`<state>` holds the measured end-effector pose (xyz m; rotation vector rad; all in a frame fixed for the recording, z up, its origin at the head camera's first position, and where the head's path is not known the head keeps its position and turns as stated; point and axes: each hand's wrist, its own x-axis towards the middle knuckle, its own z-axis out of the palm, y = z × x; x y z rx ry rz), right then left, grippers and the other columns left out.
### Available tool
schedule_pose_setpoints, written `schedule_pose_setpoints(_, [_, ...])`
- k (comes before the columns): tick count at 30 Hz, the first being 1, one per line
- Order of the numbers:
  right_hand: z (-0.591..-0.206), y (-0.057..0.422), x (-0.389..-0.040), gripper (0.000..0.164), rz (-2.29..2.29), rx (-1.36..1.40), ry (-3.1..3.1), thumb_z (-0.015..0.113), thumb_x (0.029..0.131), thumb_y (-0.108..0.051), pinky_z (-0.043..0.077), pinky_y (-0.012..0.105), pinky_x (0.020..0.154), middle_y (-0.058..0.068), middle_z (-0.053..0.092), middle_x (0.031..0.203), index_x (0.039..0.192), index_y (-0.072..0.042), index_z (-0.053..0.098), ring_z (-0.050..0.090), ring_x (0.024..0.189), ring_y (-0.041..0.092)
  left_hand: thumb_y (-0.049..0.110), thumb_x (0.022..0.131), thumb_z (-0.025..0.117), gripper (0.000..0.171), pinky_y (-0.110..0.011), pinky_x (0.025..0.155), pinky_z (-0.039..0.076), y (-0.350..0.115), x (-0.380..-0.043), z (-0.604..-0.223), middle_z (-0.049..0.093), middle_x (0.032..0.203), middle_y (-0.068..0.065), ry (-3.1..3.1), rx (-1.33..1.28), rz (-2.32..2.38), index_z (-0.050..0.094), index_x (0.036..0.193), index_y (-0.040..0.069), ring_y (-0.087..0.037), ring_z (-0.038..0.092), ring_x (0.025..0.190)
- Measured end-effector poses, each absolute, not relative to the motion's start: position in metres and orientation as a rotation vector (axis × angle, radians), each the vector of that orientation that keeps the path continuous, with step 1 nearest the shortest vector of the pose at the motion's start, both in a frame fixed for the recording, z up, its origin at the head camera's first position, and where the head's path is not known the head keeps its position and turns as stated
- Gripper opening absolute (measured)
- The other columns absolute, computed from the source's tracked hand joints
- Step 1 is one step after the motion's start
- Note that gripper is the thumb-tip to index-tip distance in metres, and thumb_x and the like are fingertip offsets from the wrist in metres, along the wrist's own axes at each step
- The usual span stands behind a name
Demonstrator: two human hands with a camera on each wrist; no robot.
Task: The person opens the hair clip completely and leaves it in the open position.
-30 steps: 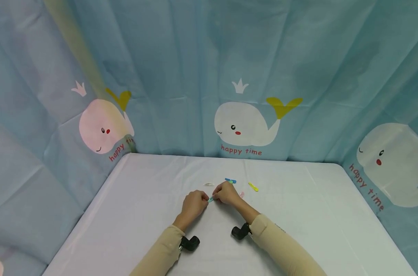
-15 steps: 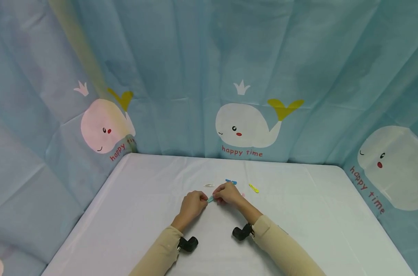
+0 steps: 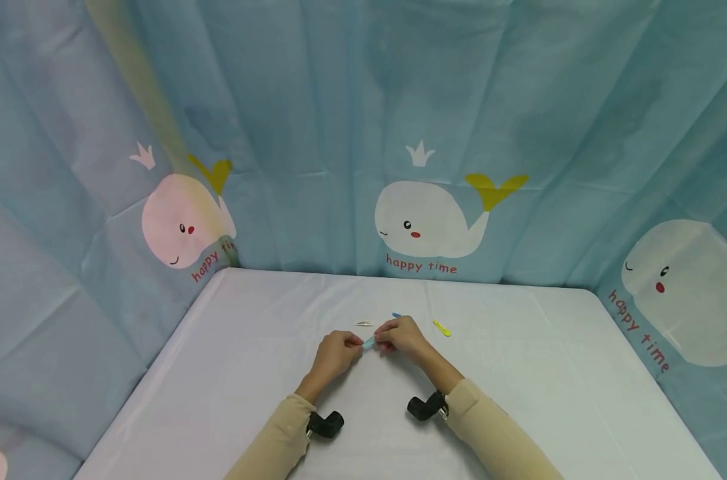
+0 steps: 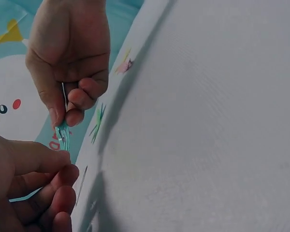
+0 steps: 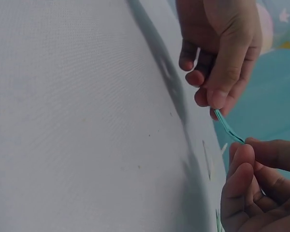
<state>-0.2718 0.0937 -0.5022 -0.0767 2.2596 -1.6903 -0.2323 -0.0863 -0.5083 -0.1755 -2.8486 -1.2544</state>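
A teal snap hair clip (image 3: 369, 343) is held above the white table, stretched between my two hands. My left hand (image 3: 335, 353) pinches one end between thumb and forefinger. My right hand (image 3: 402, 335) pinches the other end the same way. In the right wrist view the clip (image 5: 229, 129) looks slim and slightly bent, seen edge-on. A narrow slot shows along the clip (image 4: 63, 136) in the left wrist view. Both its tips are covered by fingers.
Behind the hands lie a silvery hair clip (image 3: 364, 324), a yellow clip (image 3: 442, 328) and a blue clip (image 3: 396, 315), partly covered by the right hand. A green clip (image 4: 99, 118) and a pink one (image 4: 128, 66) appear in the left wrist view. A whale-print curtain (image 3: 315, 133) stands behind the table.
My right hand has shifted slightly right, and the teal clip shows a little more to the right between the hands. The pink clip is now hidden in the head view; the blue one is more covered.
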Motion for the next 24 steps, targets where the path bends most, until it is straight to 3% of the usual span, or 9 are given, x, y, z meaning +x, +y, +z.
schedule_pose_setpoints(10, [-0.494, 0.099, -0.267, 0.015, -1.777, -0.057, 2.214, 0.068, 0.085, -0.004, 0.049, 0.022, 0.055, 0.002, 0.068, 0.071, 0.093, 0.008, 0.072, 0.056, 0.056, 0.009, 0.008, 0.085, 0.070, 0.010, -0.023, 0.060, 0.044, -0.086, -0.237, -0.505, 0.074, 0.084, -0.010, -2.745, -0.161, -1.548, 0.076, 0.090, 0.002, -0.007, 0.056, 0.068])
schedule_pose_setpoints(24, [-0.496, 0.111, -0.258, 0.021, -1.880, -0.061, 2.035, 0.066, 0.087, -0.003, 0.050, 0.023, 0.059, 0.002, 0.070, 0.073, 0.102, 0.012, 0.069, 0.059, 0.059, 0.009, 0.006, 0.086, 0.067, 0.014, -0.022, 0.062, 0.047, -0.083, -0.239, -0.504, 0.074, 0.081, -0.012, -2.635, -0.142, -1.851, 0.075, 0.092, -0.002, -0.006, 0.056, 0.067])
